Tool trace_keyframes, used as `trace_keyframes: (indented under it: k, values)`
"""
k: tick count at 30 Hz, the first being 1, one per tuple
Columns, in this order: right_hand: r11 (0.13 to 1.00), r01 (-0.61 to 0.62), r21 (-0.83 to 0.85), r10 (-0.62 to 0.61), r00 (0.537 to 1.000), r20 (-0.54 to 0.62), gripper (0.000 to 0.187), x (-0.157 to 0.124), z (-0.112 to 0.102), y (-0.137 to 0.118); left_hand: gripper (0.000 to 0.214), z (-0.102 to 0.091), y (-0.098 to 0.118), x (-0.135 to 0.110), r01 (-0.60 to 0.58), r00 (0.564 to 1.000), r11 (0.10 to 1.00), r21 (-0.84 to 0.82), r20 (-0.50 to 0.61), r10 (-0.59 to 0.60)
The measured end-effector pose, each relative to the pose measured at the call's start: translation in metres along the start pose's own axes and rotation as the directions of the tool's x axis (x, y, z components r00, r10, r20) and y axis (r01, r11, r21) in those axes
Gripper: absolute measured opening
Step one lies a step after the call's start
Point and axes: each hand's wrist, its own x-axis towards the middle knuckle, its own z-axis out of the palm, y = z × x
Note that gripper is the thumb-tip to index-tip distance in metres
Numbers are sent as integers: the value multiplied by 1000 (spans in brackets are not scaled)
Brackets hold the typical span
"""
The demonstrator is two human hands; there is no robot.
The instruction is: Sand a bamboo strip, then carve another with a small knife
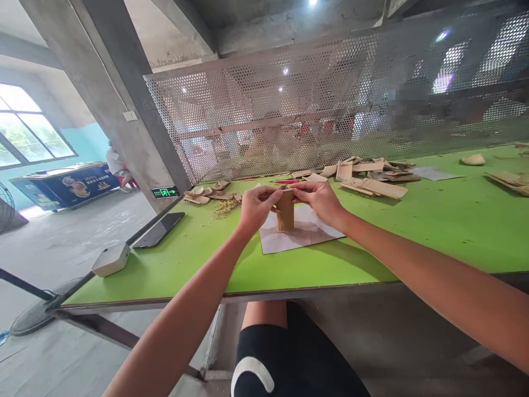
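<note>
A short upright tube of brown bamboo (pixel 285 212) stands on a square of pale paper (pixel 297 241) on the green tabletop (pixel 363 248). My left hand (pixel 257 207) comes in from the left and pinches the tube's top edge. My right hand (pixel 316 201) meets it from the right, its fingers on the same rim. The fingers hide the tube's upper end, so its opening cannot be seen. The lower part of the tube shows between my wrists.
Flat bamboo strips (pixel 374 184) and curved bamboo pieces (pixel 206 196) lie behind the paper, with yellowish shavings (pixel 226 208) and a red-handled tool (pixel 285 181) nearby. A dark phone (pixel 159 229) and white box (pixel 111 259) sit left. A perforated metal screen (pixel 289 105) stands behind.
</note>
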Motion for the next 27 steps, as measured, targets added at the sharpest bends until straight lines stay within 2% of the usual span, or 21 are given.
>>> trace_keyframes:
  k: [5, 12, 19, 27]
  values:
    - [1000, -19, 4, 19, 1000, -9, 35, -1, 2, -1, 34, 0, 1, 0, 10, 999, 996, -84, 38, -7]
    - [993, 9, -115, -1, 998, 66, 39, -7, 5, -8, 36, -1, 6, -1, 123, 991, 976, -181, 71, -112]
    - [989, 16, -146, 1, 993, 115, 46, -8, 6, -9, 37, -1, 5, 0, 141, 988, 964, -224, 90, -124]
    - [958, 49, -284, 2, 984, 179, 66, -11, 10, -9, 41, -2, 5, 1, 120, 990, 973, -195, 90, -104]
